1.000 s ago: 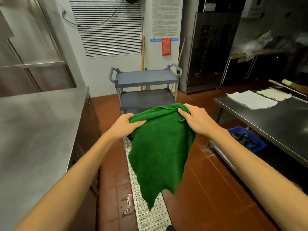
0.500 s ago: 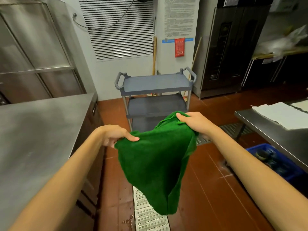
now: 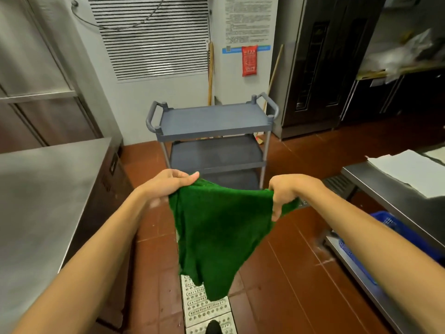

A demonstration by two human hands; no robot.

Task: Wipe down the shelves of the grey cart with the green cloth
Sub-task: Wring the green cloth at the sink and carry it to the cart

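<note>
A green cloth [image 3: 216, 232] hangs spread between my two hands, its lower end dangling over the floor drain. My left hand [image 3: 168, 184] pinches its upper left corner and my right hand [image 3: 286, 191] grips its upper right corner. Straight ahead, beyond the cloth, stands the grey cart [image 3: 212, 121] with three shelves and handles at both ends, against the white wall. Its top and middle shelves are bare; the cloth hides most of the bottom shelf. Neither hand touches the cart.
A steel counter [image 3: 48, 189] runs along my left. A steel table [image 3: 390, 189] with white sheets is on my right, a blue crate [image 3: 395, 227] under it. A perforated metal drain cover [image 3: 204, 307] lies in the red tiled floor. Broom handles [image 3: 211, 73] lean behind the cart.
I have come closer to the cart, which now looks larger. My hands moved apart, stretching the cloth's top edge wider between them.
</note>
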